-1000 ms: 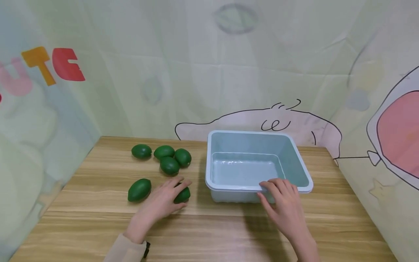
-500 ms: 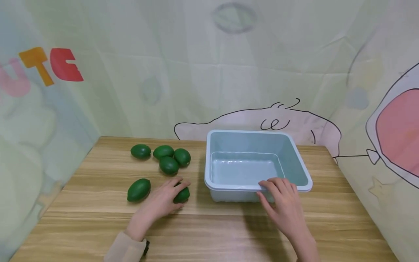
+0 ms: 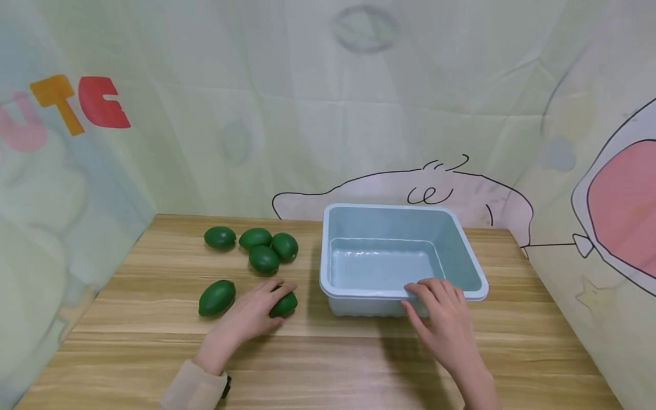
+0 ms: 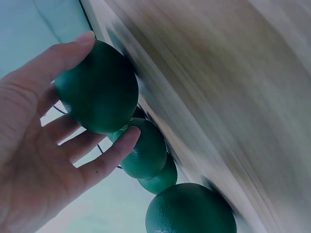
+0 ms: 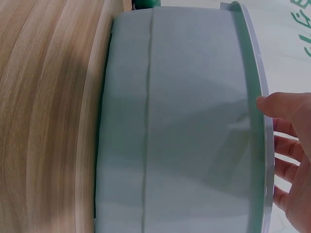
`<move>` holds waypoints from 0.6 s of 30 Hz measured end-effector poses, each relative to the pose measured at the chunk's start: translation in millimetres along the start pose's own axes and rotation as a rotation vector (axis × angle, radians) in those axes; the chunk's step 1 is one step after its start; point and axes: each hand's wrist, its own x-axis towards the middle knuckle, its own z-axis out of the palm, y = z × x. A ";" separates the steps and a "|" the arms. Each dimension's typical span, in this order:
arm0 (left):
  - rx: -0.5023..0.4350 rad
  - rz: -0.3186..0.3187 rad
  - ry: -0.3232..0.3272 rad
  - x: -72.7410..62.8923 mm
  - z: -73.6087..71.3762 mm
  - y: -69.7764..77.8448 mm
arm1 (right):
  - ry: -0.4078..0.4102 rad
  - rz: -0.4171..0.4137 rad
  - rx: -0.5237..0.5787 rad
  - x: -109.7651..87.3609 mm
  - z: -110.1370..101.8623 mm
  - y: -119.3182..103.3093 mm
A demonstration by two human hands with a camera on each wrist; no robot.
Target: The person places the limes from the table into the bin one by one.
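My left hand (image 3: 251, 312) has its thumb and fingers curved round a dark green lime (image 3: 285, 306) on the table in the head view. The left wrist view shows the thumb on one side of this lime (image 4: 99, 90) and the fingers on the other. My right hand (image 3: 447, 322) grips the near rim of a pale blue plastic basin (image 3: 353, 294), fingers over the edge and thumb against the outer wall. In the right wrist view the thumb lies at the lip of the basin (image 5: 194, 121). Nothing lies inside the basin.
Left of my left hand lies another lime (image 3: 217, 298). Behind it, a lime (image 3: 220, 237) sits beside a cluster of three, the nearest lime (image 3: 264, 259) in front. The wooden table (image 3: 328, 370) meets a printed cloth backdrop (image 3: 205, 114) at the back and sides.
My left thumb has shifted slightly leftward along the lime, so a little more of it shows. The right hand, the basin and the other limes keep their places.
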 end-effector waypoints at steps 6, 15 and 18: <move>0.019 0.012 -0.003 2.3 -0.2 0.3 | -0.004 0.005 -0.003 0.1 -0.7 -0.1; 0.018 0.015 -0.024 6.0 -0.4 -0.8 | -0.007 0.004 0.000 0.2 -0.7 0.3; 0.030 0.018 -0.028 7.7 0.4 -0.3 | -0.012 0.006 0.002 0.6 -1.1 0.3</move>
